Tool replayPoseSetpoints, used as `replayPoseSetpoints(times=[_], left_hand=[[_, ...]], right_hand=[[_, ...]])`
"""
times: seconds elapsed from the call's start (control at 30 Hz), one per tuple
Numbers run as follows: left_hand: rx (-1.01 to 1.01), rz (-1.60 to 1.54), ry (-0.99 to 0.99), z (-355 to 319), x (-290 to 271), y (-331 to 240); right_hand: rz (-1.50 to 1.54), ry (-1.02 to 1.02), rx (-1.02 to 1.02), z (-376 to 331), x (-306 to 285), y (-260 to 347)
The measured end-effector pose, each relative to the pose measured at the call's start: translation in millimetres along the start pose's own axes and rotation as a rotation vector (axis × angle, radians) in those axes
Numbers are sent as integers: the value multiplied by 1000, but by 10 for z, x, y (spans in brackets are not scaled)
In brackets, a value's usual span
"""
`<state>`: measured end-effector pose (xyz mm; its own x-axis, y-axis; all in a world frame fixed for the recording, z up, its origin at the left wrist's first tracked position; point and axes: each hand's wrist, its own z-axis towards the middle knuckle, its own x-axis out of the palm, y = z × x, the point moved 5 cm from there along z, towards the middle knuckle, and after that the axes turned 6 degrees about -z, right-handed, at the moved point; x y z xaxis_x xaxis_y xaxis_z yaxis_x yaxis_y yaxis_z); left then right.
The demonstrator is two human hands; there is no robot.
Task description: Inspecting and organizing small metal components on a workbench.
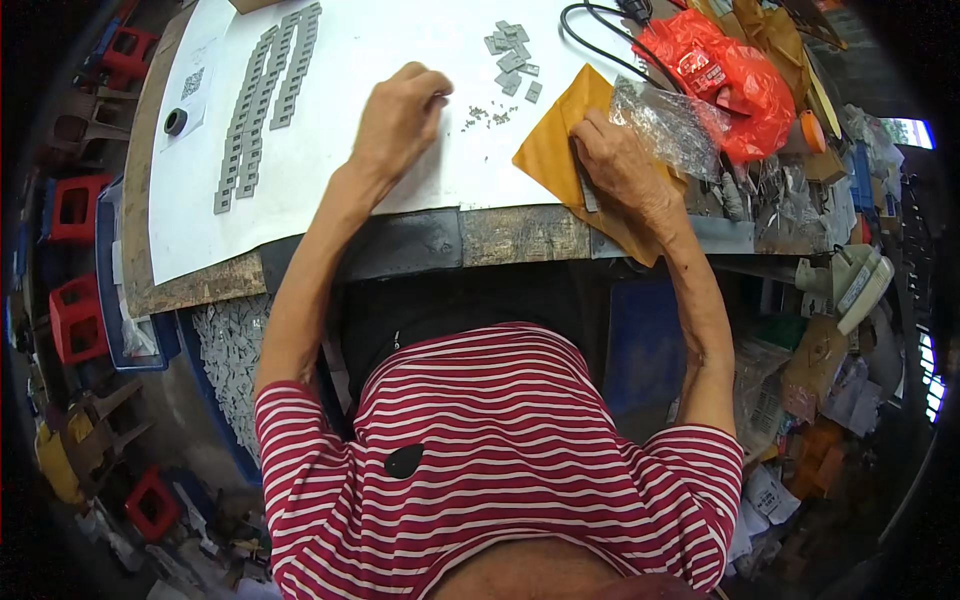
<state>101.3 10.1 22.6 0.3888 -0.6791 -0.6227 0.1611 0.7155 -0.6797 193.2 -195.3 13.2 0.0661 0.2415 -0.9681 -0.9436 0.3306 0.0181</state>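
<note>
- Head view: left hand (398, 118) pinches fingers together on the white sheet (330, 150), just left of tiny grey bits (488, 115); whether it holds one, cannot tell
- bits look light, stiff, easily scattered; best nipped by fingertips
- right hand (620, 165) lies right of the sheet, fingers curled, pressing on a yellow envelope (550, 150)
- grey tiles (514, 58) beyond the bits, tile rows (262, 95) far left, clear bag (672, 125), red bag (725, 75) right

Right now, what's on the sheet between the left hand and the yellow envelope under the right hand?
Head view: a scatter of tiny grey bits on the white sheet between the left hand and the yellow envelope; otherwise bare paper.
</note>
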Motion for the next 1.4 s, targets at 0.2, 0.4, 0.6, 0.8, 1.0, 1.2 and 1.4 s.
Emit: replayPoseSetpoints(times=[0.2, 0.4, 0.6, 0.8, 1.0, 1.2, 1.4], left_hand=[[-8, 15, 65, 380, 483, -92], [70, 132, 50, 561, 811, -243], [85, 341, 74, 587, 977, -228], [78, 323, 49, 602, 980, -243], [36, 110, 36, 540, 921, -193], [-116, -304, -122, 253, 545, -311], [-448, -824, -105, -244, 337, -336]], right_hand=[[7, -27, -13, 10, 19, -32], [-88, 13, -36, 12, 20, 0], [-116, -35, -42, -18, 19, 2], [69, -147, 62, -65, -60, -37], [835, -159, 571, -232, -114, -97], [1542, -162, 802, -332, -162, 113], [1837, -146, 788, -282, -64, 369]])
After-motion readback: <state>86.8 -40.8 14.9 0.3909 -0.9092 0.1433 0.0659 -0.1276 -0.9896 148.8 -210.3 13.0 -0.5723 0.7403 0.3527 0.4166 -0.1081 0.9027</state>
